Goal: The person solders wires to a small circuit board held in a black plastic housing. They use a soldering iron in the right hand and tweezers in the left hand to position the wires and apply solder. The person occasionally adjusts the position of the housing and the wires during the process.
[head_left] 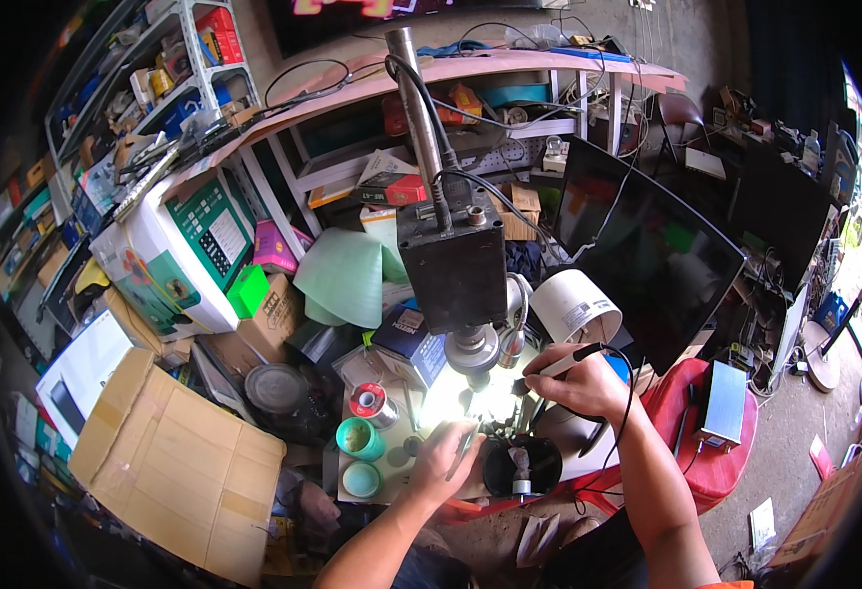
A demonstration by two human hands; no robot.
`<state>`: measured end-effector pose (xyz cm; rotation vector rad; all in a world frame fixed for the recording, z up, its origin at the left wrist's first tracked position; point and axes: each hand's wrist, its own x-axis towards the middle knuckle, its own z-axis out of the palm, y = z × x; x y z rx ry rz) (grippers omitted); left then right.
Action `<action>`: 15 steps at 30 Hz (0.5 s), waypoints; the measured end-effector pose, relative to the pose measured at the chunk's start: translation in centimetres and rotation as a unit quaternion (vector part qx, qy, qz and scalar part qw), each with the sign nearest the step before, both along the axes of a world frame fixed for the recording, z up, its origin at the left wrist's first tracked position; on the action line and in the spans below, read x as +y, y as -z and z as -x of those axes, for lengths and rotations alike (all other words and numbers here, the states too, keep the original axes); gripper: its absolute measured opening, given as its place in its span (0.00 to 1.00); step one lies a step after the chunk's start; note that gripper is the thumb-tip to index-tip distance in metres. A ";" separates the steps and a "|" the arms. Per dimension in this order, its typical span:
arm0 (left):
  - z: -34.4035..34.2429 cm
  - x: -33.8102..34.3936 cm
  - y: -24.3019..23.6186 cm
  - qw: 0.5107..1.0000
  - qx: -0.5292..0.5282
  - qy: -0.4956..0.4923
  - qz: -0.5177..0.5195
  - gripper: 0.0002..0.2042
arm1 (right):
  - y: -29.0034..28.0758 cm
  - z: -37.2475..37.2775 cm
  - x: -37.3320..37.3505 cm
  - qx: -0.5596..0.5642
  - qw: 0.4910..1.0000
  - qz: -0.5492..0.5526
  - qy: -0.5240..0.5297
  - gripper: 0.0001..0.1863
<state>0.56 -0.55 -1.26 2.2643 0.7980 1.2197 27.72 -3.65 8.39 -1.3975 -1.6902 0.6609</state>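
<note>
My left hand (pixel 436 461) grips slim metal tweezers (pixel 460 452) at the brightly lit work spot beneath a black microscope-like apparatus (pixel 451 275). My right hand (pixel 593 388) holds a corded pen tool (pixel 556 368), resembling a soldering iron, angled toward the same spot from the right; glare hides what both tools touch. A white lamp shade (pixel 568 304) hangs just above my right hand. Beside my left hand are a red-rimmed wire spool (pixel 369 402), a green pot (pixel 357 438) and a smaller pale pot (pixel 360 479). A black bowl (pixel 495 476) sits between my hands.
A silver-blue box (pixel 723 402) rests on a red stool (pixel 730 458) at right, with a flat screen (pixel 652 245) behind. An open carton (pixel 181 461) lies left. Cluttered shelving (pixel 195 59) and a pink-topped bench (pixel 608 69) stand at the back; cables hang around the apparatus.
</note>
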 end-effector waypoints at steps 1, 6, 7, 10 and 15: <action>0.0 0.0 0.0 1.000 0.000 -0.001 -0.002 0.11 | 0.0 0.0 0.0 -0.003 1.000 -0.003 0.000 0.12; 0.0 0.1 0.1 1.000 0.001 0.000 -0.004 0.11 | -0.1 0.1 -0.1 0.002 1.000 0.004 0.003 0.12; 0.0 0.1 0.1 1.000 0.001 0.000 -0.005 0.11 | -0.1 0.1 -0.1 0.004 1.000 0.006 0.003 0.12; 0.0 0.1 0.1 1.000 -0.001 0.000 -0.005 0.11 | -0.2 0.1 -0.1 0.007 1.000 0.005 0.002 0.12; 0.0 0.1 0.1 1.000 0.001 0.000 -0.007 0.11 | -0.2 0.1 -0.1 0.018 1.000 0.016 0.002 0.12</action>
